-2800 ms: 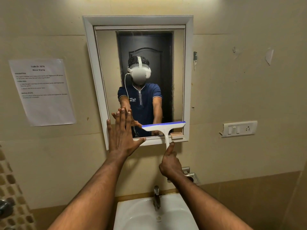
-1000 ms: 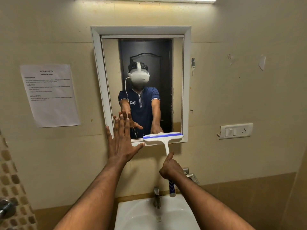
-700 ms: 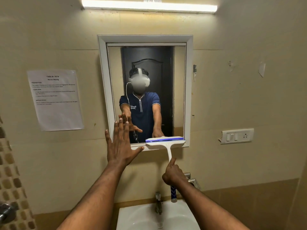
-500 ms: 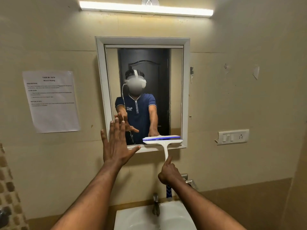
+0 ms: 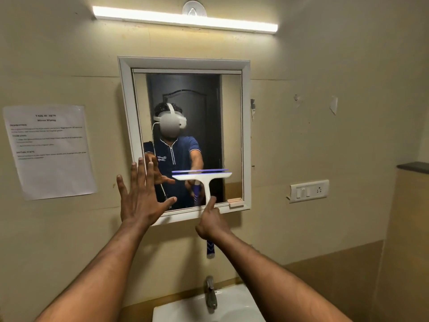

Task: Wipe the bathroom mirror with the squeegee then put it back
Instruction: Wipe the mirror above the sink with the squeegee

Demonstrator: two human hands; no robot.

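Note:
A white-framed mirror point(image 5: 229, 117) hangs on the beige wall ahead. My right hand point(image 5: 212, 223) grips the handle of a white squeegee point(image 5: 204, 180) with a blue blade, index finger stretched up its stem. The blade lies level against the lower right of the glass. The handle's blue striped end pokes out below my fist. My left hand point(image 5: 141, 196) is flat and spread, fingers apart, over the mirror's lower left corner and frame. It holds nothing.
A white sink point(image 5: 243, 305) with a metal tap point(image 5: 210, 295) sits below the mirror. A printed sheet point(image 5: 48, 151) is taped to the wall at left. A switch plate point(image 5: 308, 190) is at right, and a tube light point(image 5: 184, 18) runs above.
The squeegee blade has risen from the mirror's bottom edge to the lower part of the glass. My view has tilted upward, showing the tube light. My left hand stays spread at the corner.

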